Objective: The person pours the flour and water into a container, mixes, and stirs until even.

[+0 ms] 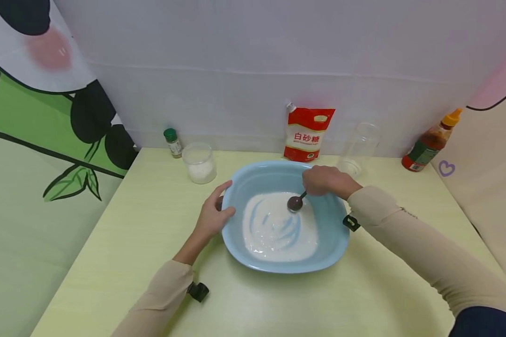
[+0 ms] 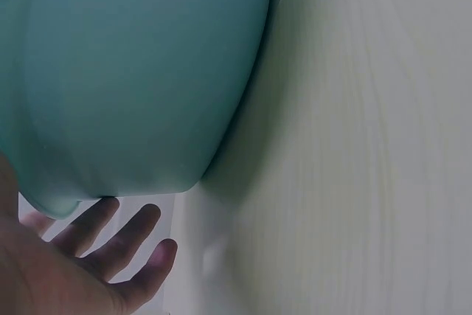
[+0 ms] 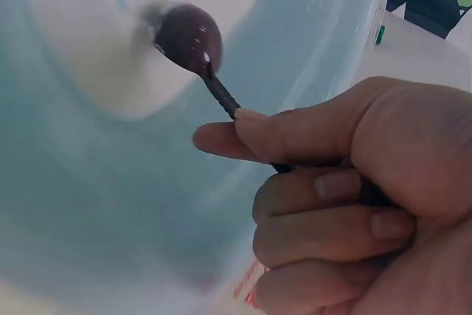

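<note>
A light blue plastic basin (image 1: pixel 282 267) stands on the table with a layer of white liquid (image 1: pixel 270 238) in it, streaked so that blue bottom shows through. At the basin's left rim is my left hand (image 1: pixel 212 215), its thumb over the edge and its other fingers (image 2: pixel 125 237) spread against the outer wall. My right hand (image 3: pixel 332 189) grips the handle of a dark spoon (image 1: pixel 295 203), thumb and index finger along it. The spoon's bowl is at the white liquid, right of the middle, its rounded back turned up in the head view.
Behind the basin stands a red and white sugar pouch (image 1: pixel 307 135). A clear glass of white granules (image 1: pixel 200 164) and a green-capped jar (image 1: pixel 173 142) are at the back left. A tall clear container (image 1: pixel 360 147) and an orange-capped sauce bottle (image 1: pixel 430 142) stand at the back right.
</note>
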### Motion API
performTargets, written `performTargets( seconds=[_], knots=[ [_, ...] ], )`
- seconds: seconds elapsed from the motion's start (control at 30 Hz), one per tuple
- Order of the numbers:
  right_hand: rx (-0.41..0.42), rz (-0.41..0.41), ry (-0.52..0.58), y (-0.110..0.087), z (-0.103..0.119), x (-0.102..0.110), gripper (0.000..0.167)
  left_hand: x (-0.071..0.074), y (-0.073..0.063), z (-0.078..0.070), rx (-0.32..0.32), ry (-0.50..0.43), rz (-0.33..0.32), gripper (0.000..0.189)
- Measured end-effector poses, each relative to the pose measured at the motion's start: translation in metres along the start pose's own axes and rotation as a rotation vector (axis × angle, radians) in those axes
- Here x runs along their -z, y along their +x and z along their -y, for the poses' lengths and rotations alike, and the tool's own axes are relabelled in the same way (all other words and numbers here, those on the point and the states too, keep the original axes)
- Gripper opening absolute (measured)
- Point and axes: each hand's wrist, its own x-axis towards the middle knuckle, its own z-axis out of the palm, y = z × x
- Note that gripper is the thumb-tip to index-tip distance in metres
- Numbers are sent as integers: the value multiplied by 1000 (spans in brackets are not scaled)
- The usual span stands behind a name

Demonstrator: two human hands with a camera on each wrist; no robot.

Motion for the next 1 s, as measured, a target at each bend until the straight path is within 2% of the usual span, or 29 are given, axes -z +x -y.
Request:
performTargets(
  seconds=[0.2, 0.3, 0.43, 0.53, 0.67, 0.77, 0.9, 1.0],
  knots=[
    [147, -22, -47, 13, 30, -6, 13, -2, -1, -3, -3, -8, -4, 73],
    [227, -9, -57, 16, 46, -9, 15, -2, -2, -6, -5, -2, -4, 73],
    [312, 36, -23, 12, 63, -17, 19, -1, -3, -7, -5, -1, -6, 74],
    [346, 94, 21, 5, 69, -23, 19, 0, -3, -6, -6, -7, -9, 74],
    [347, 191, 39, -5, 66, -31, 16, -1, -2, -4, -8, -8, -10, 73],
    [341, 231, 16, -12, 54, -33, 13, -1, -1, -3, -5, -2, -9, 73],
    [303, 240, -13, -19, 30, -28, 9, -2, -1, -2, 3, -6, -9, 74],
    [256, 215, -31, -21, 12, -19, 7, -2, 0, -2, 9, -14, -7, 75]
  ],
)
